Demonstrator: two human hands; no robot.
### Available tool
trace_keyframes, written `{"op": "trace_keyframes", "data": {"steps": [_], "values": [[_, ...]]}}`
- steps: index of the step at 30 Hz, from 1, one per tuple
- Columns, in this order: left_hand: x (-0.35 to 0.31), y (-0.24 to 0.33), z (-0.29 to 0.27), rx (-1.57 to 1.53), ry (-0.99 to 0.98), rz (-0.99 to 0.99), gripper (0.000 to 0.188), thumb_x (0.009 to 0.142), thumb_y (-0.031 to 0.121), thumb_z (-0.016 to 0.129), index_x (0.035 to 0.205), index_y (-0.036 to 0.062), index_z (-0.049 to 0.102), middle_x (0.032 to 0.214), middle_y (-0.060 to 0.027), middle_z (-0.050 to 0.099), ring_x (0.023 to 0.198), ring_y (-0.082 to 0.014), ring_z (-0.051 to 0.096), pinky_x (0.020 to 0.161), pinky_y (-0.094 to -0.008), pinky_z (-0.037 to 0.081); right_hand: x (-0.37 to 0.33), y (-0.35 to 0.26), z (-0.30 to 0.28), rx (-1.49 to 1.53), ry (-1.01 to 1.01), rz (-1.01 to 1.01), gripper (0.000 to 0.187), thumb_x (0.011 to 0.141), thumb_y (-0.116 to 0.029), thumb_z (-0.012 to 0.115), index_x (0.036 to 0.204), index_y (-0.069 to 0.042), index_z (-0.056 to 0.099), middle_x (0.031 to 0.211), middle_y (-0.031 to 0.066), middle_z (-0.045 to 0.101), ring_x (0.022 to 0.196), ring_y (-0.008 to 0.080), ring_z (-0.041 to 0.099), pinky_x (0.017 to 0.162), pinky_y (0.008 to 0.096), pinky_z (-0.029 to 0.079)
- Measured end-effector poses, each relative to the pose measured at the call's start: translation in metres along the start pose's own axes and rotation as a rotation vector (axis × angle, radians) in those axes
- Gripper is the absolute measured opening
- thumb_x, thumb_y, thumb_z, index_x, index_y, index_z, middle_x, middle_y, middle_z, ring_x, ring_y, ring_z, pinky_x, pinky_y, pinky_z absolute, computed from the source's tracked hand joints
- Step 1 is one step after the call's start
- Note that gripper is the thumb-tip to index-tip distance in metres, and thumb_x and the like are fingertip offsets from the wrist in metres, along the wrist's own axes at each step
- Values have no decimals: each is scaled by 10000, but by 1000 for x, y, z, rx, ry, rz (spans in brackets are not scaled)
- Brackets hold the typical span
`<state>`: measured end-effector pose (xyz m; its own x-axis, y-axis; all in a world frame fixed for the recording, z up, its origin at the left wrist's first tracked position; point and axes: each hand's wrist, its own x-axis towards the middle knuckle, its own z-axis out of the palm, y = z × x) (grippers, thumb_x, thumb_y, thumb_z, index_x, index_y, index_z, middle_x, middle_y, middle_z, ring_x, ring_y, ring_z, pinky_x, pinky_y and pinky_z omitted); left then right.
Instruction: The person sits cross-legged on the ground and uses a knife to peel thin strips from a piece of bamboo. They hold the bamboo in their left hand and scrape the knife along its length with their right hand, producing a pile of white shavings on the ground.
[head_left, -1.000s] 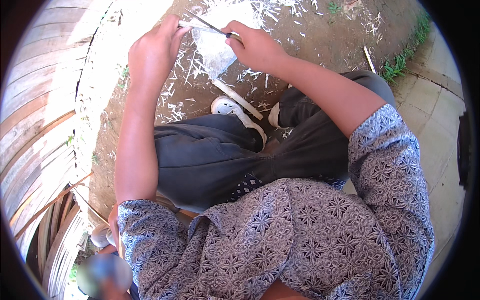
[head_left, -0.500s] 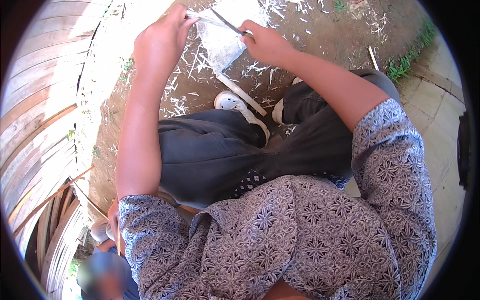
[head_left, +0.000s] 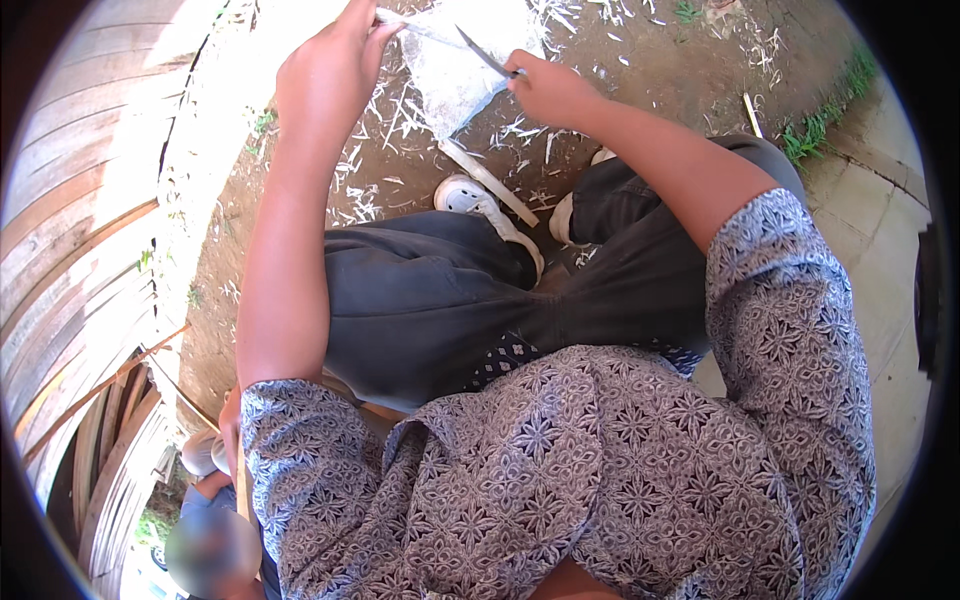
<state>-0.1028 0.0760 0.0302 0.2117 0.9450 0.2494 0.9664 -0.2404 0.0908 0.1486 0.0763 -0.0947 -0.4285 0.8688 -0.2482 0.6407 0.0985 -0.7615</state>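
Observation:
Out ahead at the top of the head view, my left hand is closed on a thin pale strip of wood or bamboo. The strip points right and fades into bright glare. My right hand grips a knife by its handle. Its dark, slightly curved blade slants up to the left, with its tip a little apart from the strip. Beneath both hands lies a whitish plastic sheet or sack on the ground.
Pale shavings litter the brown soil. A longer pale stick lies by my white shoe. Wooden planks line the left side. Another person is at the lower left. Paving slabs lie at the right.
My right hand has drawn the knife rightward and slightly down, away from the strip. My left hand has shifted slightly up and still holds the strip.

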Motion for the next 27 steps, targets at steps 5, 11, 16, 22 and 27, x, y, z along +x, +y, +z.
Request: {"op": "trace_keyframes", "data": {"steps": [5, 11, 16, 22, 27], "values": [[-6, 4, -4, 25, -42, -38, 295, 1003, 384, 649, 1067, 99, 608, 738, -93, 713, 640, -320, 692, 552, -414, 512, -5, -18, -2, 9, 55, -87, 265, 1040, -255, 558, 1279, -142, 551, 752, 152, 647, 667, 314, 645, 646, 463, 482], [-8, 4, -1, 40, -74, -80, 274, 1006, 383, 645, 1065, 117, 617, 755, -88, 718, 657, -306, 700, 557, -400, 514, 1, -20, -6, -27, -21, -55, 267, 1036, -246, 553, 1280, -137, 543, 840, 181, 687, 783, 361, 692, 716, 483, 511], [-13, 13, -21, -30, -108, -25, 231, 967, 344, 684, 987, 114, 693, 768, -76, 723, 682, -288, 708, 590, -406, 526, 8, 29, 0, -152, -145, 57, 246, 1027, -249, 552, 1245, -135, 540, 876, 195, 681, 811, 387, 673, 751, 514, 501], [-37, 23, -39, 75, -461, -106, 193, 944, 260, 658, 1067, 126, 721, 839, -126, 738, 771, -333, 722, 664, -450, 552, 5, 8, -16, -64, -267, 242, 236, 1015, -202, 561, 1238, -128, 549, 910, 178, 702, 873, 384, 682, 789, 512, 513], [-49, 48, -31, 93, -604, -121, 217, 963, 234, 635, 1149, 131, 674, 846, -157, 733, 817, -361, 724, 710, -479, 563, 15, 27, 0, -210, -210, 72, 298, 1004, -171, 566, 1301, -153, 557, 959, 174, 722, 942, 387, 696, 831, 500, 531]]}}
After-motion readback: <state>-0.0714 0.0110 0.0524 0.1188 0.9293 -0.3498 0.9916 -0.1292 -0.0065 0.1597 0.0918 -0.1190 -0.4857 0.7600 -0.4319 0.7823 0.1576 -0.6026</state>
